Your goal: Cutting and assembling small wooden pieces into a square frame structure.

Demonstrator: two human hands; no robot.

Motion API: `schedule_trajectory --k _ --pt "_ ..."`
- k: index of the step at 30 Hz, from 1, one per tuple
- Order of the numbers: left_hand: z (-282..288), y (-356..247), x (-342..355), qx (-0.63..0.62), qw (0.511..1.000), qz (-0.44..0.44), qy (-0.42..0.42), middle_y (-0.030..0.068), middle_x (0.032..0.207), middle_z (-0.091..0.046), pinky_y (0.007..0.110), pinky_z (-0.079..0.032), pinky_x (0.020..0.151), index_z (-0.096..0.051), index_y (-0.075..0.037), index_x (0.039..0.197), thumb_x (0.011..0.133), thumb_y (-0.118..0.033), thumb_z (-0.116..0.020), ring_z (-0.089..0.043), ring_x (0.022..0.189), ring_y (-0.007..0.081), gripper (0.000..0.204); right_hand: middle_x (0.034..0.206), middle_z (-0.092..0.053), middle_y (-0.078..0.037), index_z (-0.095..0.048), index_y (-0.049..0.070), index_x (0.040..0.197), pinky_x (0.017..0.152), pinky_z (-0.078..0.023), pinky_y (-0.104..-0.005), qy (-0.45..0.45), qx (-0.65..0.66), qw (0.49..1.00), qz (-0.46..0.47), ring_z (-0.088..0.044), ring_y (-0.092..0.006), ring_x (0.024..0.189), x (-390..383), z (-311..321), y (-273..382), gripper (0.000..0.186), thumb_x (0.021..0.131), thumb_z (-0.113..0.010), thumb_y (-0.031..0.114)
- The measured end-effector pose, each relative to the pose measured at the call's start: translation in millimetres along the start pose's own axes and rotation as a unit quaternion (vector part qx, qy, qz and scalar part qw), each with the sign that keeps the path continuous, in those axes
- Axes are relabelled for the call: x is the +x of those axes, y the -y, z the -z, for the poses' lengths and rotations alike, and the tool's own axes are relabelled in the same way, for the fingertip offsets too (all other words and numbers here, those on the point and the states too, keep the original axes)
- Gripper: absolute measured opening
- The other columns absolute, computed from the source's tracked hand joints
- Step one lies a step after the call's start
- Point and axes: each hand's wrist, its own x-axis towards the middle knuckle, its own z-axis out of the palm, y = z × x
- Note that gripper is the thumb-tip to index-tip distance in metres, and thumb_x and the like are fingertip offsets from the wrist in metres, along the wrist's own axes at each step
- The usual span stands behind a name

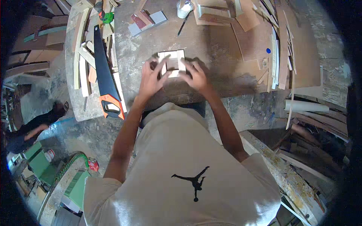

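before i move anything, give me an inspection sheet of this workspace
Surface: worn, stained brown tabletop
Job's things: small pale wooden frame between the hands
Clutter: handsaw and wood strips at left; white cup at far side
Hands: left hand at frame's left side, right hand at its right; fingers blurred
Cables: nothing seen; green coiled hose at lower left
Surroundings: co-worker's arm at far left, white roll at right

Setting: woodworking shop, judging by contents. Worktop (217,45), stained and scuffed, carries a handsaw (103,66) with orange-and-black handle, heaped wood strips (83,77) and a white tub (183,13). More boards (328,128) lie piled to the right, beside mottled grey, worn-looking floor (333,62).
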Motion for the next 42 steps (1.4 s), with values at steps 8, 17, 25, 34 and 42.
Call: schedule_trajectory --k 8,17,25,34,42 --pt "-34 31 52 -0.032 0.999 0.003 0.029 0.0086 0.142 -0.054 0.045 -0.034 0.109 -0.06 -0.019 0.142 0.086 -0.032 -0.08 -0.047 0.133 0.0293 0.06 0.14 -0.055 -0.014 -0.058 0.009 0.144 0.106 -0.042 -0.0459 -0.091 -0.046 0.995 -0.008 -0.052 -0.0362 0.124 47 2 6 0.064 0.087 -0.079 0.03" --pt "-50 49 60 -0.069 0.997 -0.022 0.024 0.0061 0.131 -0.064 0.045 -0.035 0.111 -0.071 -0.016 0.126 0.086 -0.029 -0.08 -0.05 0.132 0.0295 0.043 0.14 -0.06 -0.007 -0.06 0.011 0.143 0.108 -0.038 -0.044 -0.066 -0.082 0.994 -0.021 -0.051 -0.0316 0.125 49 -2 5 0.065 0.086 -0.079 0.034" --pt "-50 48 59 -0.071 0.997 -0.023 0.015 0.0058 0.131 -0.063 0.045 -0.035 0.111 -0.071 -0.016 0.128 0.086 -0.029 -0.08 -0.05 0.131 0.029 0.044 0.139 -0.061 -0.009 -0.061 0.01 0.141 0.108 -0.037 -0.045 -0.059 -0.083 0.995 -0.016 -0.051 -0.0319 0.125 51 -4 3 0.063 0.086 -0.079 0.034" --pt "-30 38 50 -0.092 0.992 0.04 -0.075 0.0142 0.122 -0.059 0.042 -0.044 0.103 -0.062 -0.009 0.139 0.083 -0.029 -0.086 -0.055 0.116 0.0296 0.063 0.14 -0.06 -0.009 -0.061 0.01 0.142 0.108 -0.04 -0.0455 -0.045 -0.077 0.996 -0.031 -0.052 -0.0331 0.126 50 -3 3 0.065 0.085 -0.08 0.036" --pt "-20 26 40 -0.132 0.98 0.147 0.006 0.0122 0.109 -0.055 0.036 -0.055 0.084 -0.062 -0.013 0.14 0.086 -0.02 -0.084 -0.063 0.092 0.0243 0.058 0.14 -0.061 -0.01 -0.061 0.011 0.142 0.108 -0.04 -0.0438 -0.059 -0.07 0.996 -0.021 -0.053 -0.0326 0.125 51 -3 1 0.064 0.086 -0.079 0.036"
